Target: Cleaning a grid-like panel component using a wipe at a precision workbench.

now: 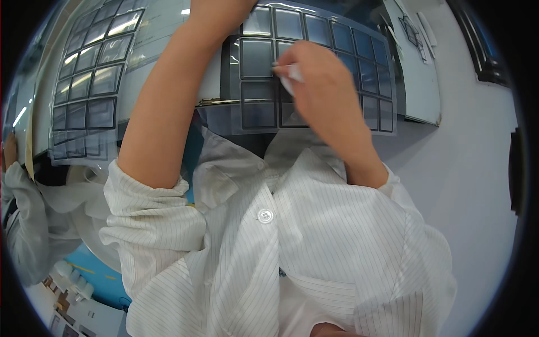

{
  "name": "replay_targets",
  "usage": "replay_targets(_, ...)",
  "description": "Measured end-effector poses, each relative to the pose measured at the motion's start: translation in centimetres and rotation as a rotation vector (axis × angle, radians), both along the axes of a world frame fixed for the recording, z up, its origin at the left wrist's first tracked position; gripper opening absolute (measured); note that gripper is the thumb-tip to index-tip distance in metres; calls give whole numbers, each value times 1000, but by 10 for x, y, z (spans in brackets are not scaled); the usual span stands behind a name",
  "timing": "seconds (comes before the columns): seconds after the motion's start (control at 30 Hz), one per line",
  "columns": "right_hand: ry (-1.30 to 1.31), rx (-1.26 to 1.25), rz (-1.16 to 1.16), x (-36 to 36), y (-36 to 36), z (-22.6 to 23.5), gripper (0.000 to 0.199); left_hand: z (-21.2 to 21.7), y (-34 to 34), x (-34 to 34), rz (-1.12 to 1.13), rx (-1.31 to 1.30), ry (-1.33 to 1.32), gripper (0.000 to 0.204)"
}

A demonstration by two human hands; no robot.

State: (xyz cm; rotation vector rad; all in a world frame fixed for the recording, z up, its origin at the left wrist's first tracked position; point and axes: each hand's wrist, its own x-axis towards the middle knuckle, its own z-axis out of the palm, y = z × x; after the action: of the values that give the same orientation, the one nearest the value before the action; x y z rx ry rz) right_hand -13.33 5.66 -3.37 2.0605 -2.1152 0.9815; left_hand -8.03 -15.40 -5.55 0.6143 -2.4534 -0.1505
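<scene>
Wiping gridded sheet (314, 73) with cloth (291, 76)

The scene is brightly and evenly lit from overhead, with cool white light. Glare streaks run across the clear plastic sheet of dark grey squares (87, 73) on the far left, where several squares wash out to white, and a small bright lamp reflection shows at the far top centre. The second glossy sheet of dark squares (337, 67) on the far right carries softer reflections. The white pinstriped coat (314, 236) nearby is sharp and nearly shadowless, with only faint folds. The right hand (317, 84) is slightly soft with motion blur. Fisheye distortion bends straight edges strongly toward the rim, and a black vignette rings the round picture.
</scene>
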Motion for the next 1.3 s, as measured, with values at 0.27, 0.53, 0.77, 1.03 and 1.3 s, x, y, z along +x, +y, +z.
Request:
replay_targets(0.27, -71, -100, 91, 41, -34, -10, 8, 3, 3, -11, -46, -9, 52, 21)
replay_targets(0.53, -294, 103, 395, 37, 47, 30, 24, -7, -3, -9, 15, -20, 4, 22)
replay_targets(0.77, -378, 383, 451, 12, 69, 20, 32, -3, -11, -17, 240, -144, 37, 26)
replay_targets(1.03, -238, -99, 149, 11, 30, 16, 23, -18, -20, -6, 198, -176, -36, 26)
replay_targets(1.3, -50, -39, 258, 54, -8, -16, 15, -18, -18, -15, 171, -179, -8, 26)
